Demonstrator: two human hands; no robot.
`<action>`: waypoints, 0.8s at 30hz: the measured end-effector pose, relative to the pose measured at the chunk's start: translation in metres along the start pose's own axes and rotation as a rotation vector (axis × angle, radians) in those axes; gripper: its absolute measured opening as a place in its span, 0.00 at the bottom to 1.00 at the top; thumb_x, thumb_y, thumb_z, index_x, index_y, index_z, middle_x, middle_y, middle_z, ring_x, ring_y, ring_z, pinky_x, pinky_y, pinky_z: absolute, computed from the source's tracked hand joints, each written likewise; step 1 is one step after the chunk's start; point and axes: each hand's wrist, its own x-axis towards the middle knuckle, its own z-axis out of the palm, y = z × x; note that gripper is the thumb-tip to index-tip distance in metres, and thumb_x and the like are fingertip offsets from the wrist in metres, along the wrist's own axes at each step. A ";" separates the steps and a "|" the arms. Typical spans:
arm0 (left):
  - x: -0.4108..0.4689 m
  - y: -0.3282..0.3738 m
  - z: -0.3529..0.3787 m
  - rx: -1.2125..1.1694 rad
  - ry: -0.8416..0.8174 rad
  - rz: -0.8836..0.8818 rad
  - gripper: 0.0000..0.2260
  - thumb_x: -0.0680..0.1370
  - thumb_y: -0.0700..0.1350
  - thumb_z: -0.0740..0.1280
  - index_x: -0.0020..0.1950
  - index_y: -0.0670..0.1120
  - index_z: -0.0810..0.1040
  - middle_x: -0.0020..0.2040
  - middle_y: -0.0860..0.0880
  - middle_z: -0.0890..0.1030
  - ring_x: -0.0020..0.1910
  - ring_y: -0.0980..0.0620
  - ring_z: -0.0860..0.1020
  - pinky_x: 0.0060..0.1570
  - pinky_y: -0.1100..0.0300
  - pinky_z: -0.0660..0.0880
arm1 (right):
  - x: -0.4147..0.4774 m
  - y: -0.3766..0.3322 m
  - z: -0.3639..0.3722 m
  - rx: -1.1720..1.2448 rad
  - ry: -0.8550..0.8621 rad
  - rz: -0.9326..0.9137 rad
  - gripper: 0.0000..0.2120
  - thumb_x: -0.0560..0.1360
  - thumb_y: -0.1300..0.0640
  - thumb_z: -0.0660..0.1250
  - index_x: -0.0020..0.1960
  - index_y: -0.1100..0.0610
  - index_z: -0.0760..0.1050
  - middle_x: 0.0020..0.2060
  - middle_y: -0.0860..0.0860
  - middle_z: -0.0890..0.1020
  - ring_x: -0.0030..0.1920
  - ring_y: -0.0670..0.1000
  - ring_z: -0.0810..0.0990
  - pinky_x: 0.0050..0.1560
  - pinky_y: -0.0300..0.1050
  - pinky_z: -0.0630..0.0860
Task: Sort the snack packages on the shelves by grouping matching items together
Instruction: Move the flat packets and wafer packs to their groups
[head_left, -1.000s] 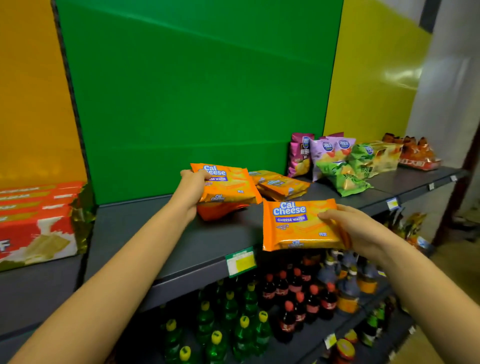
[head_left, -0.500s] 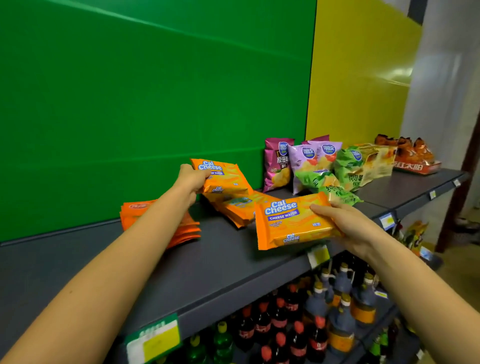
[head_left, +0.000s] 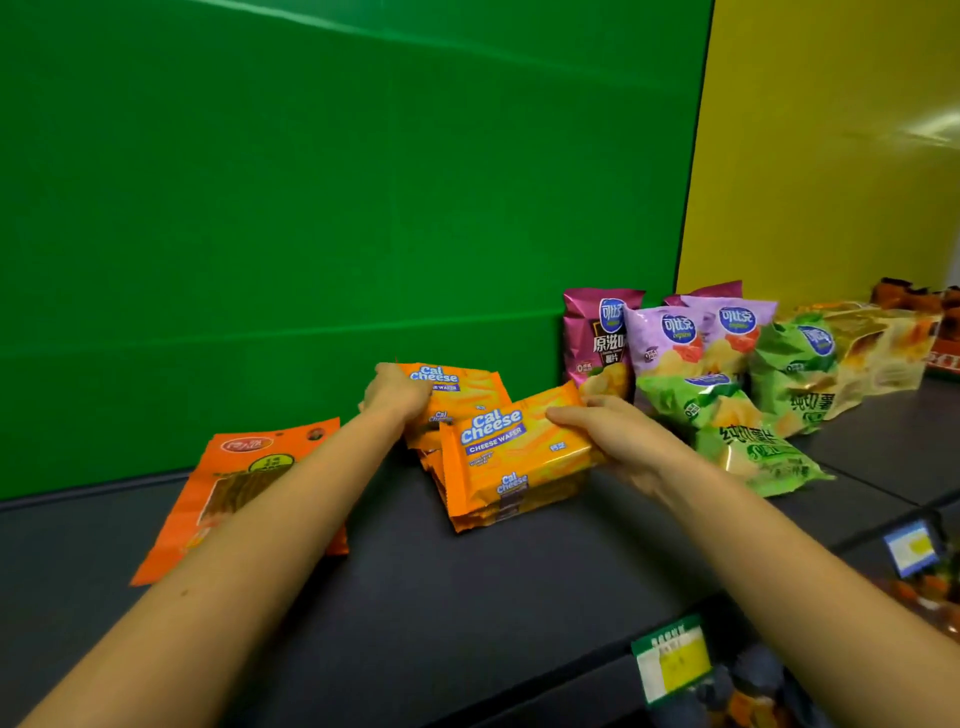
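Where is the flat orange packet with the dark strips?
In the head view, the flat orange packet lies on the dark shelf, left of the Cal Cheese wafer stack, partly under the left forearm.

Dark grey shelf (head_left: 467, 613), backed by green and yellow panels. Lying flat at left: orange snack packet (head_left: 228, 483). At centre: stack of orange Cal Cheese wafer packs (head_left: 514, 467). At right, standing or leaning: magenta chip bag (head_left: 592, 338), lilac chip bags (head_left: 691, 338), green chip bags (head_left: 753, 452). Price tags (head_left: 672, 660) clipped along front edge.
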 end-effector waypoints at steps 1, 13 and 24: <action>0.001 -0.001 0.001 0.041 0.002 -0.008 0.24 0.75 0.46 0.65 0.66 0.34 0.66 0.65 0.36 0.73 0.63 0.38 0.73 0.62 0.50 0.70 | 0.007 0.002 0.002 -0.042 -0.005 -0.006 0.13 0.74 0.57 0.65 0.56 0.59 0.73 0.43 0.53 0.81 0.40 0.50 0.81 0.40 0.40 0.79; -0.027 0.008 -0.007 0.248 0.147 -0.073 0.32 0.73 0.55 0.67 0.70 0.37 0.62 0.71 0.38 0.66 0.70 0.40 0.65 0.67 0.50 0.65 | 0.043 0.011 -0.008 -0.761 -0.042 -0.181 0.24 0.74 0.43 0.60 0.61 0.60 0.69 0.60 0.58 0.76 0.62 0.59 0.73 0.57 0.47 0.68; -0.125 -0.020 0.014 -0.659 -0.214 -0.223 0.20 0.78 0.56 0.57 0.63 0.45 0.76 0.59 0.45 0.81 0.57 0.47 0.79 0.65 0.52 0.69 | 0.042 0.041 -0.018 0.294 -0.382 0.146 0.21 0.79 0.45 0.51 0.44 0.54 0.78 0.42 0.54 0.83 0.44 0.50 0.80 0.50 0.44 0.74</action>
